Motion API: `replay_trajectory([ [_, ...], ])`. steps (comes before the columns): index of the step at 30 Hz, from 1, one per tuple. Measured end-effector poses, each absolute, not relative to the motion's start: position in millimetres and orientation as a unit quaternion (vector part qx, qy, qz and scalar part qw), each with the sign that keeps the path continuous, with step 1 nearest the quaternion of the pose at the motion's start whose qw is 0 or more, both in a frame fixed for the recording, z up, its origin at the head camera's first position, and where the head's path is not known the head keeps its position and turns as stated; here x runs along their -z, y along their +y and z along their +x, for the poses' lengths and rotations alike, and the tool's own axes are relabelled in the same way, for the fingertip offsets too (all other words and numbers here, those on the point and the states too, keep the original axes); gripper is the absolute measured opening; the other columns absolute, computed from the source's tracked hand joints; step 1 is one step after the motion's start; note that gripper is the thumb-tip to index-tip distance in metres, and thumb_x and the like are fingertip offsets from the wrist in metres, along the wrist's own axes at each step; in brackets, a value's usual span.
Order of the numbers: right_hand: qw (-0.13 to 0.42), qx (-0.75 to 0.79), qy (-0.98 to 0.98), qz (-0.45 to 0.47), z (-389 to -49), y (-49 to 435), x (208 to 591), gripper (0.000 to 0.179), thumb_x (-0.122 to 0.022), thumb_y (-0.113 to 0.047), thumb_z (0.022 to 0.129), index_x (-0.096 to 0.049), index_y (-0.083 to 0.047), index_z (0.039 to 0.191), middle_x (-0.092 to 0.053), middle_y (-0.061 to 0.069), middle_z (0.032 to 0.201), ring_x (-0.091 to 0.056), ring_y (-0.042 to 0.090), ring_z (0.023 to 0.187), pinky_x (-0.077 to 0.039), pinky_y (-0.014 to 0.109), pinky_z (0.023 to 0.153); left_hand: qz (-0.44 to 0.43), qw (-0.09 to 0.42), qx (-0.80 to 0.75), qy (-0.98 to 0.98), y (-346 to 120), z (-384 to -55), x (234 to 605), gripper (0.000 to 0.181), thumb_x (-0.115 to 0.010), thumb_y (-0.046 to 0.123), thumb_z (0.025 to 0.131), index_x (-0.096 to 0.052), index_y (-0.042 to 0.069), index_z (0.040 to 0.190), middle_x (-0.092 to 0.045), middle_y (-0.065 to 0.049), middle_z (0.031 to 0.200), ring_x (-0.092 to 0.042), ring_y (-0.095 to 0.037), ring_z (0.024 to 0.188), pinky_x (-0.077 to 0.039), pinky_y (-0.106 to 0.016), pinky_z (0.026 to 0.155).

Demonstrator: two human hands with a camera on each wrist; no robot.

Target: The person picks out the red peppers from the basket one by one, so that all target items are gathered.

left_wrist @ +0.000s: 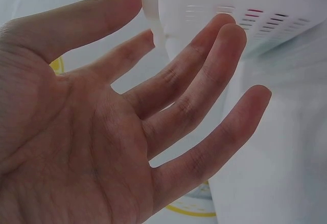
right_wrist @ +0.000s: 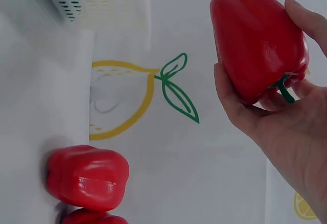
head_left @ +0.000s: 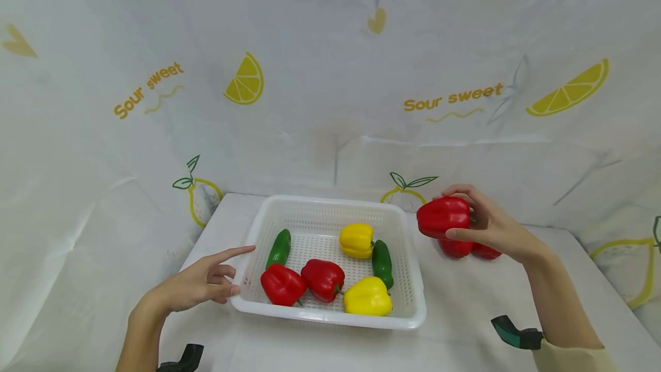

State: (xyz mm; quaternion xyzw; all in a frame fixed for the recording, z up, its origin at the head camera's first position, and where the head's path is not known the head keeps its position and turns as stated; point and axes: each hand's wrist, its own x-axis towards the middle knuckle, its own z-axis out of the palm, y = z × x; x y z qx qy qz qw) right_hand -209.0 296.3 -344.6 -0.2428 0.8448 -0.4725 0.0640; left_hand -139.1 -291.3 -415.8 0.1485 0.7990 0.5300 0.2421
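My right hand [head_left: 488,225] grips a red bell pepper [head_left: 443,217], held up off the table to the right of the basket; its green stem points toward the palm in the right wrist view. Two more red bell peppers [right_wrist: 89,178] lie below it on the table. My left hand [head_left: 198,281] is at the left side of a white plastic basket [head_left: 330,316], thumb and index fingertip at its rim, the other fingers loosely bent around nothing. Inside the basket are two red bell peppers [head_left: 322,280], two yellow bell peppers [head_left: 368,297] and two green peppers [head_left: 279,248].
A white table [head_left: 454,309] carries the basket. Behind it hangs a pale cloth [head_left: 320,102] printed with lemons and lettering. Dark wrist mounts [head_left: 516,334] show near both forearms.
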Motion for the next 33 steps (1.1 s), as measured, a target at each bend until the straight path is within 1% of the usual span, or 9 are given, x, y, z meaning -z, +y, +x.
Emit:
replay_trajectory([
  [5,0.062,0.475,0.851,-0.216,-204.5,311.3,347.5,0.071,-0.077,-0.010,0.094,-0.040,-0.017,0.154,-0.058,-0.005,0.139,-0.063,0.008,0.122,-0.068,0.038,0.083,0.144,0.240,-0.527,0.802,-290.5,-138.5,416.0,0.079,-0.075,0.021,0.101,-0.036,0.014,0.170,-0.062,-0.023,0.134,-0.070,-0.027,0.109,-0.066,-0.039,0.087],
  [11,0.043,0.465,0.859,-0.208,-197.9,331.2,350.1,0.070,-0.069,-0.009,0.100,-0.040,-0.022,0.162,-0.058,-0.009,0.140,-0.065,0.008,0.119,-0.066,0.035,0.084,0.149,0.242,-0.529,0.800,-290.8,-138.0,417.2,0.079,-0.074,0.020,0.101,-0.035,0.014,0.170,-0.065,-0.019,0.121,-0.072,-0.021,0.102,-0.064,-0.035,0.086],
  [13,0.028,0.464,0.859,-0.216,-197.1,338.2,352.3,0.073,-0.070,-0.004,0.098,-0.040,-0.022,0.162,-0.057,-0.010,0.142,-0.065,0.006,0.119,-0.066,0.033,0.084,0.150,0.242,-0.528,0.800,-290.9,-138.3,417.6,0.079,-0.074,0.021,0.101,-0.035,0.015,0.170,-0.065,-0.019,0.120,-0.072,-0.020,0.101,-0.064,-0.035,0.086],
  [17,0.001,0.464,0.856,-0.229,-197.9,350.8,358.2,0.080,-0.074,0.005,0.091,-0.039,-0.020,0.159,-0.055,-0.014,0.142,-0.063,0.002,0.120,-0.066,0.030,0.080,0.149,0.242,-0.527,0.801,-291.0,-138.8,418.1,0.079,-0.074,0.021,0.101,-0.035,0.015,0.170,-0.064,-0.019,0.124,-0.072,-0.021,0.103,-0.065,-0.037,0.086],
  [21,-0.005,0.466,0.856,-0.225,-198.1,359.9,361.6,0.082,-0.074,0.007,0.089,-0.038,-0.019,0.158,-0.054,-0.017,0.143,-0.062,-0.001,0.120,-0.067,0.030,0.078,0.150,0.240,-0.525,0.803,-291.6,-139.2,418.5,0.080,-0.075,0.021,0.101,-0.035,0.016,0.170,-0.064,-0.021,0.128,-0.071,-0.023,0.105,-0.065,-0.037,0.086],
  [23,-0.004,0.468,0.855,-0.224,-197.9,363.4,361.9,0.082,-0.073,0.007,0.089,-0.038,-0.015,0.159,-0.053,-0.015,0.145,-0.063,0.000,0.120,-0.067,0.032,0.078,0.149,0.240,-0.524,0.803,-291.8,-139.2,418.4,0.080,-0.075,0.021,0.101,-0.035,0.016,0.170,-0.063,-0.021,0.129,-0.071,-0.024,0.106,-0.065,-0.036,0.086],
  [26,0.008,0.483,0.846,-0.226,-198.0,368.6,361.9,0.076,-0.067,0.008,0.092,-0.038,-0.010,0.160,-0.054,-0.011,0.146,-0.065,0.003,0.120,-0.067,0.033,0.080,0.148,0.239,-0.524,0.804,-292.1,-139.4,418.2,0.080,-0.075,0.021,0.101,-0.035,0.016,0.170,-0.063,-0.021,0.130,-0.070,-0.024,0.106,-0.065,-0.035,0.086],
  [29,0.025,0.513,0.824,-0.242,-200.3,377.4,364.3,0.070,-0.057,0.011,0.097,-0.037,-0.007,0.162,-0.054,-0.006,0.147,-0.065,0.004,0.121,-0.066,0.031,0.084,0.146,0.239,-0.524,0.805,-292.1,-139.5,418.0,0.080,-0.075,0.021,0.101,-0.035,0.017,0.170,-0.063,-0.020,0.127,-0.071,-0.023,0.105,-0.064,-0.036,0.085],
  [33,0.053,0.576,0.774,-0.257,-206.2,392.4,371.8,0.070,-0.046,0.014,0.099,-0.037,-0.013,0.163,-0.056,-0.006,0.146,-0.064,0.005,0.123,-0.065,0.028,0.089,0.149,0.239,-0.525,0.803,-292.1,-139.7,417.9,0.080,-0.074,0.021,0.101,-0.035,0.016,0.170,-0.063,-0.019,0.125,-0.071,-0.022,0.104,-0.065,-0.036,0.084],
])
